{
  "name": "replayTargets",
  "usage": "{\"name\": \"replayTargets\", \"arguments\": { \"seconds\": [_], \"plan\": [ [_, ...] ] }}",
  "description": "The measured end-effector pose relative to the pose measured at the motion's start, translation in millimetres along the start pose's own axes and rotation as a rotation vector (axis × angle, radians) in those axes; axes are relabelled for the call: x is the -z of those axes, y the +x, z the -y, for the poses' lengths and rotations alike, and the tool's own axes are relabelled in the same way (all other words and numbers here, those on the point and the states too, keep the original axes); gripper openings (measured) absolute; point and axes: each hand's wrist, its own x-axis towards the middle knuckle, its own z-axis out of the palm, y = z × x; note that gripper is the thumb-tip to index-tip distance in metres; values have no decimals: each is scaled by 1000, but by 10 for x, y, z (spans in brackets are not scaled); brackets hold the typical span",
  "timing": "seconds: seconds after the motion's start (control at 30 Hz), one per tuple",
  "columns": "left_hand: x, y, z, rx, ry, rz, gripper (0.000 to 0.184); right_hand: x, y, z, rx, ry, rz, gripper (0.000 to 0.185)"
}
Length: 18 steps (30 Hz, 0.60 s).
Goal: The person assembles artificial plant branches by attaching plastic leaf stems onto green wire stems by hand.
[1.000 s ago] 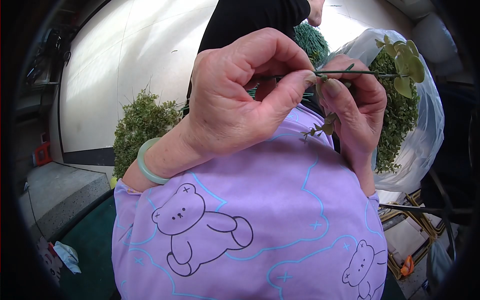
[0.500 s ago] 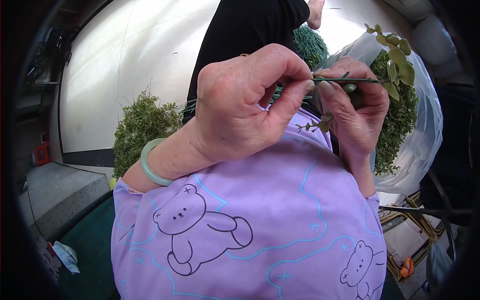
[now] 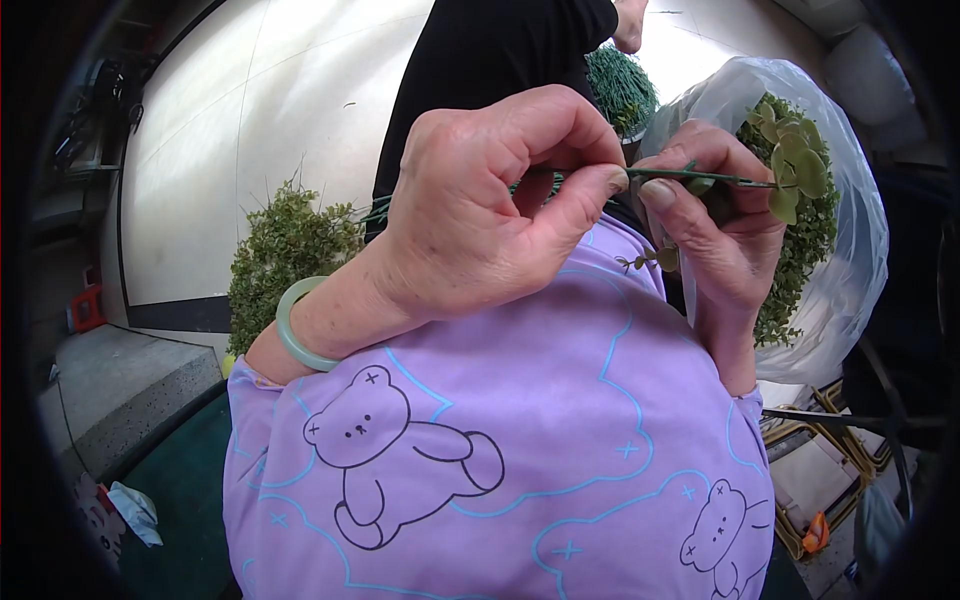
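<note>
A thin green stem (image 3: pixel 735 180) with round leaves (image 3: pixel 798 172) at its right end runs sideways between my two hands. My left hand (image 3: pixel 500 200) pinches the stem's left end between thumb and index finger, and a pale green bangle circles that wrist. My right hand (image 3: pixel 715 210) holds the stem between thumb and fingers, just right of my left fingertips. A small leafy sprig (image 3: pixel 650 259) hangs below my right hand. Green stems show partly behind my left hand.
Leafy greenery (image 3: pixel 285 250) lies at the left. On the right, a clear plastic bag (image 3: pixel 865 220) holds more greenery. A bundle of green stems (image 3: pixel 620 90) stands beyond my hands, near a bare foot (image 3: pixel 629 25). Gold-edged items (image 3: pixel 815 480) are at the lower right.
Both hands have moved slightly down. My right hand has shifted a little right along the stem, and the round leaves have dropped with it.
</note>
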Motion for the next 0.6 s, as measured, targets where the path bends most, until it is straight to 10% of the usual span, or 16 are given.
{"name": "replayTargets", "arguments": {
  "seconds": [0.6],
  "plan": [
    [-56, -36, 64, -421, 342, -162, 13, 0, -60, -3, -1, -59, 27, 10]
  ]
}}
